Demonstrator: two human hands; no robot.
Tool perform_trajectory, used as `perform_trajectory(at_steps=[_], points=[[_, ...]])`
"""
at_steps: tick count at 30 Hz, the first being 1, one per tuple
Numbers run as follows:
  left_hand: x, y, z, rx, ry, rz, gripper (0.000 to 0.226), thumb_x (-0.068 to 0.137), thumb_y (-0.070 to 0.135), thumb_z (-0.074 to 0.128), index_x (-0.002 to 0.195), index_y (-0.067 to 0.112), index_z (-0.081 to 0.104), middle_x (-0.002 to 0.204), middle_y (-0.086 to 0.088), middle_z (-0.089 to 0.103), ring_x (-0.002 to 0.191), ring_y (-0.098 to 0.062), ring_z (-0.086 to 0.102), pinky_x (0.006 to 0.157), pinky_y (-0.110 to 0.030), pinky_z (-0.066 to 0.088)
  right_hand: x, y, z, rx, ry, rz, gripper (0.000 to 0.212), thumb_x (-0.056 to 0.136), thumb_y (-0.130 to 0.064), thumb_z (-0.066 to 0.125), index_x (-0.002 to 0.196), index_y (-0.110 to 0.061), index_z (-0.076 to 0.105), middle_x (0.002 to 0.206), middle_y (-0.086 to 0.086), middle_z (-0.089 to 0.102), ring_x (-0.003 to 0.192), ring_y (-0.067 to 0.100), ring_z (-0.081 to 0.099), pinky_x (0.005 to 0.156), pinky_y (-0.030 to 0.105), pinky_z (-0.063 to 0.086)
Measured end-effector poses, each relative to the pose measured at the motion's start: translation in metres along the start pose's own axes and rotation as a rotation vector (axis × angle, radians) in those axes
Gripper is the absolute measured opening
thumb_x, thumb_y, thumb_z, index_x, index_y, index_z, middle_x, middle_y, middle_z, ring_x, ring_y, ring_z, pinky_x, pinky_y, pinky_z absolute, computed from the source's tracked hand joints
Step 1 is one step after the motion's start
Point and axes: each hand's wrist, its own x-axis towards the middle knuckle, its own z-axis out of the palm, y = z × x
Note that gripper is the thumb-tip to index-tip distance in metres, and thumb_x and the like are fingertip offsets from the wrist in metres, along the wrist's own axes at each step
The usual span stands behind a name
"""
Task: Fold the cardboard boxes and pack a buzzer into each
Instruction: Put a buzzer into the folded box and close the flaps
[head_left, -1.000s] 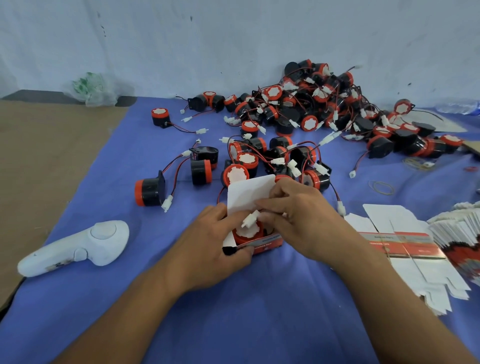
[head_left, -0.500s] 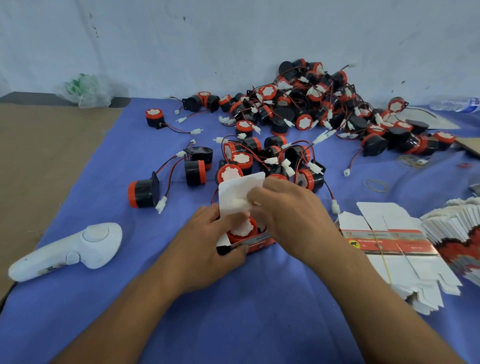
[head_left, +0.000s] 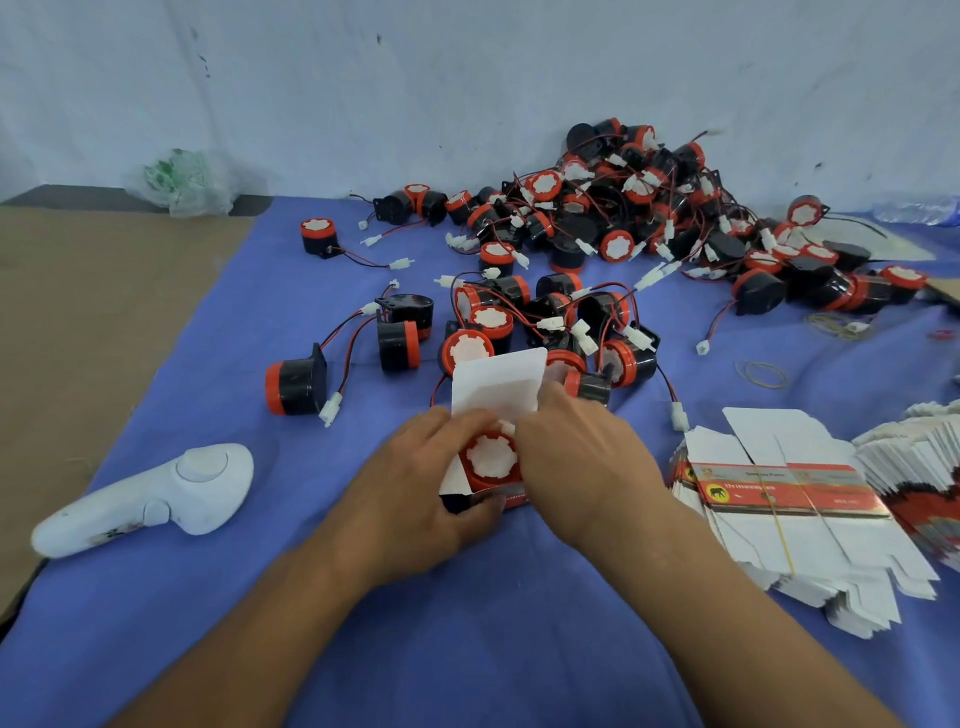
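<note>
White wire plug (head_left: 507, 428) lowered beside red-faced black round buzzer (head_left: 491, 460) in red-and-white cardboard box (head_left: 493, 387). Left hand (head_left: 415, 486) grips box, 9 o'clock; right hand (head_left: 587, 467), 3 o'clock, grasp indiscernible.

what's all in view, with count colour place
box: one, white and red, centre, flap up
buzzer in box: one, black, red rim, white face
loose buzzers: dozens, black and red, piled by wall toward centre
flat boxes: one stack, white and red, right
controller: one, white, left
rubber bands: few, yellowish, right
plastic bag: one, clear-green, far left
cloth: one, blue, underneath
left hand: grips box's left side
right hand: fingers curled at box's right side
</note>
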Motion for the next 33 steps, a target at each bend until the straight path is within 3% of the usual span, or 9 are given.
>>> perform_trajectory(at_steps=[4,8,11,17,19,22,27,30,33], points=[[0.001,0.000,0.001,0.053,-0.077,-0.031,0.068,0.079,0.062,0.047,0.143,0.038,0.044,0.132,0.003,0.050,0.117,-0.020,0.048,0.092,-0.043,0.049,-0.002,0.006,0.001,-0.076,-0.083,-0.174,0.026,0.096,-0.003,0.047,0.117,-0.009,0.060,0.111,0.010,0.041,0.067,0.014,0.029,0.072,0.029,0.032],[0.003,-0.001,0.000,0.105,-0.055,-0.021,0.067,0.078,0.060,0.046,0.140,0.036,0.047,0.129,0.004,0.053,0.110,-0.020,0.048,0.089,-0.042,0.050,0.004,0.034,0.001,0.231,-0.081,-0.202,0.023,0.095,-0.004,0.052,0.109,-0.014,0.067,0.097,0.002,0.058,0.090,0.024,0.059,0.076,0.032,0.049],[0.004,-0.001,0.000,0.150,-0.078,-0.025,0.061,0.077,0.061,0.043,0.136,0.043,0.042,0.126,0.011,0.051,0.107,-0.012,0.042,0.087,-0.035,0.050,0.001,0.069,-0.002,0.621,0.105,-0.104,0.020,0.094,-0.012,0.066,0.111,-0.022,0.071,0.092,-0.013,0.065,0.079,0.000,0.060,0.072,0.018,0.048],[0.004,0.000,0.001,0.159,-0.087,-0.027,0.062,0.077,0.063,0.041,0.137,0.045,0.038,0.128,0.011,0.051,0.109,-0.010,0.040,0.090,-0.032,0.049,0.002,0.081,0.007,0.671,0.122,-0.061,0.015,0.095,-0.024,0.067,0.084,-0.030,0.076,0.062,-0.032,0.062,0.058,-0.007,0.057,0.055,0.008,0.042],[0.005,0.000,0.001,0.163,-0.089,-0.026,0.061,0.078,0.063,0.041,0.136,0.047,0.034,0.128,0.012,0.050,0.109,-0.010,0.039,0.089,-0.032,0.049,0.000,0.077,0.006,0.666,0.088,-0.116,0.020,0.096,-0.031,0.065,0.079,-0.034,0.075,0.064,-0.018,0.066,0.052,0.004,0.054,0.051,0.018,0.042],[0.004,0.001,0.001,0.150,-0.082,-0.019,0.059,0.078,0.060,0.044,0.135,0.047,0.036,0.125,0.012,0.051,0.106,-0.012,0.042,0.086,-0.035,0.051,0.000,0.067,0.007,0.601,0.050,-0.192,0.027,0.096,-0.037,0.063,0.082,-0.019,0.078,0.079,0.014,0.067,0.073,0.030,0.059,0.069,0.041,0.048],[0.004,0.002,0.001,0.125,-0.091,-0.033,0.059,0.078,0.062,0.042,0.136,0.050,0.032,0.123,0.010,0.051,0.106,-0.015,0.044,0.085,-0.040,0.051,0.007,0.048,0.017,0.547,0.127,-0.105,0.019,0.091,-0.026,0.068,0.075,-0.021,0.076,0.066,-0.006,0.063,0.063,0.014,0.056,0.052,0.024,0.044],[0.004,0.003,0.003,0.094,-0.084,-0.027,0.058,0.080,0.057,0.046,0.137,0.046,0.040,0.120,0.007,0.052,0.106,-0.017,0.046,0.086,-0.040,0.050,0.014,0.047,0.022,0.474,0.155,0.009,0.010,0.087,-0.015,0.068,0.082,-0.018,0.077,0.072,-0.010,0.055,0.069,0.012,0.050,0.057,0.026,0.041],[0.003,0.003,0.003,0.083,-0.094,-0.039,0.062,0.079,0.057,0.046,0.140,0.045,0.043,0.123,0.006,0.052,0.110,-0.017,0.046,0.090,-0.040,0.049,0.014,0.047,0.021,0.389,0.060,-0.080,0.016,0.083,-0.004,0.059,0.071,-0.003,0.071,0.066,0.006,0.050,0.069,0.023,0.046,0.065,0.038,0.046]])
